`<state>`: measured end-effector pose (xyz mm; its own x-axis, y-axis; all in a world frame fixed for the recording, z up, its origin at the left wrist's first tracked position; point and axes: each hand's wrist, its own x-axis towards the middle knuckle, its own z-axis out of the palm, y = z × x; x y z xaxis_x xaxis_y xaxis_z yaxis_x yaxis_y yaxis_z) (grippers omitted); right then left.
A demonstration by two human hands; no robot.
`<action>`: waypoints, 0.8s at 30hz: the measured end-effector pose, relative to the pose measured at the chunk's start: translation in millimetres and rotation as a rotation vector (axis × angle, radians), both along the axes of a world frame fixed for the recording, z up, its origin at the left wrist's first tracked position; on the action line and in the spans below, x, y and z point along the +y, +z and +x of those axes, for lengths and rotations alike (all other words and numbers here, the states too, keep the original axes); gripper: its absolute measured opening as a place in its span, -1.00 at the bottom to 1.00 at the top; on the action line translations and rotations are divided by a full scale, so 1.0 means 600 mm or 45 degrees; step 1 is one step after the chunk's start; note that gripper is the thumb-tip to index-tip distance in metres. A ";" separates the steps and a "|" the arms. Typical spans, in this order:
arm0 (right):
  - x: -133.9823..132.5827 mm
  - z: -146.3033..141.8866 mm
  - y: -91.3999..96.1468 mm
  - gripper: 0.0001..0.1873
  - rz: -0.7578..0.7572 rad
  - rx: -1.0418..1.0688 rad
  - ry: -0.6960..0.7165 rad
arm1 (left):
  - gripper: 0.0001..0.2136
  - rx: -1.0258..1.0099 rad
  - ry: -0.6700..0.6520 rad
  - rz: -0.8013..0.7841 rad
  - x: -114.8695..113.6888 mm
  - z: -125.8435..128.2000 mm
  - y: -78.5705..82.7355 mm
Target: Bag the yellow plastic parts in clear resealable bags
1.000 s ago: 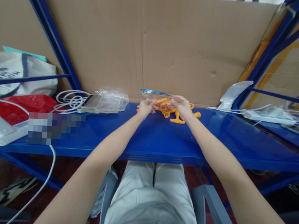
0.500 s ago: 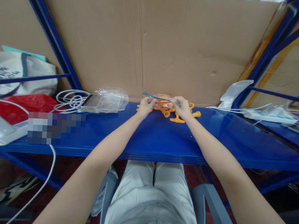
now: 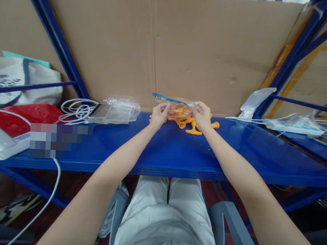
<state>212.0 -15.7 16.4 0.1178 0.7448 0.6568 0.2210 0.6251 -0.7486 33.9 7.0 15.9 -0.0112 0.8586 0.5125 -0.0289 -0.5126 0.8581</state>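
Observation:
Between my two hands a clear plastic bag (image 3: 178, 104) with a blue printed strip is held just above the blue shelf. My left hand (image 3: 160, 113) pinches its left side. My right hand (image 3: 202, 114) grips the right side, fingers closed on the thin film. Behind and below the bag lie several orange plastic pieces (image 3: 194, 128), some with round cup-like ends and one T-shaped. The film and my fingers partly cover them, and I cannot tell whether any piece is inside the bag.
Left of my hands lie a stack of clear plastic bags (image 3: 120, 111), a coiled white cable (image 3: 78, 110) and a red bag (image 3: 29, 117). A white power strip (image 3: 292, 126) and cables lie at right. A cardboard sheet (image 3: 184, 46) stands behind the blue shelf (image 3: 175, 156).
The bag's blue strip has risen and tilted, its left end higher. My right hand has moved slightly right and up, and the film is spread wider, showing more orange pieces.

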 end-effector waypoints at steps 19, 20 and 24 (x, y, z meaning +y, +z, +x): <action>-0.038 0.012 0.032 -0.57 0.302 0.140 -0.161 | -0.68 -0.073 -0.009 0.015 -0.062 -0.011 0.043; -0.044 0.011 0.033 -0.59 0.335 0.103 -0.189 | -0.69 -0.080 -0.023 0.039 -0.064 -0.013 0.044; -0.071 0.005 0.040 -0.69 0.540 -0.072 -0.331 | -0.67 -0.101 -0.095 0.059 -0.056 -0.022 0.048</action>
